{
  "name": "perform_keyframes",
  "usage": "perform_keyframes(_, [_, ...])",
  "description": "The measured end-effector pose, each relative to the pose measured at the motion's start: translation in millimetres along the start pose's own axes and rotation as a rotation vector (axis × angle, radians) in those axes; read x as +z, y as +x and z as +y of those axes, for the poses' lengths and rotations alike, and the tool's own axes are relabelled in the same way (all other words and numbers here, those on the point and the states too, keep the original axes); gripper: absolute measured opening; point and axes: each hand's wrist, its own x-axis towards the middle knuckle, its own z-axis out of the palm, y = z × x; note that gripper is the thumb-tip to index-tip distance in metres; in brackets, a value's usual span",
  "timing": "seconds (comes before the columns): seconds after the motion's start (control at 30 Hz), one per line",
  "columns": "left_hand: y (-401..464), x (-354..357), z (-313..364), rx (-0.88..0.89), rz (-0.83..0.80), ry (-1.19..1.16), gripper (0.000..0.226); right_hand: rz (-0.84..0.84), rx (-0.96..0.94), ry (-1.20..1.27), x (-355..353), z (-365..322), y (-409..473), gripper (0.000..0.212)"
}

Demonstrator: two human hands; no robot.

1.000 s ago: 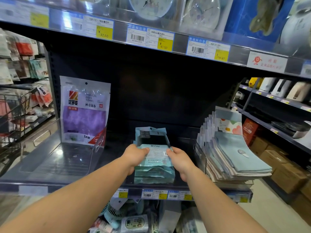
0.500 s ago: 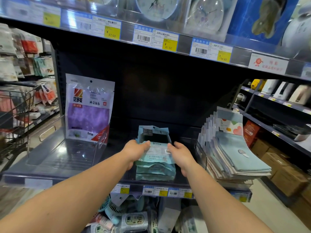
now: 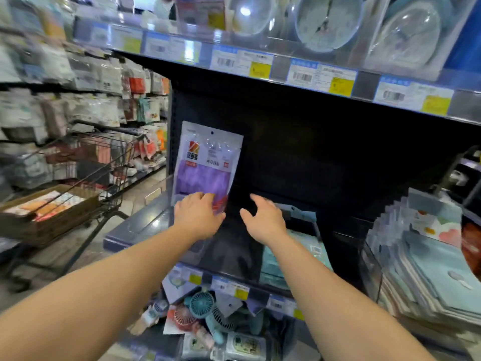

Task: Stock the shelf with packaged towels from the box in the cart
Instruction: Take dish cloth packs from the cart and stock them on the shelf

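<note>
Now both hands are empty. The left hand hangs with loose fingers in front of the purple pack, maybe touching its bottom. The right hand is spread wide over the dark shelf. Teal towel packs already lie on it, just right of that hand. More packs wait in the box in the cart, off to the left. I think the next move is to turn there and grab more. The writing is too blurry to read; yellow price tags show above.
</note>
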Motion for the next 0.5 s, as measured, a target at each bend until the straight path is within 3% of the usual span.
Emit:
perform_keyframes(0.27, [-22.7, -62.3, -125.8, -0.265, 0.010, 0.202, 0.064, -0.158, -0.283, -0.099, 84.6, -109.1, 16.6, 0.058])
perform_keyframes(0.5, [-53.6, -108.3, -233.9, -0.512, 0.009, 0.264, 0.060, -0.268, -0.405, -0.065, 153.1, -207.0, 16.1, 0.056])
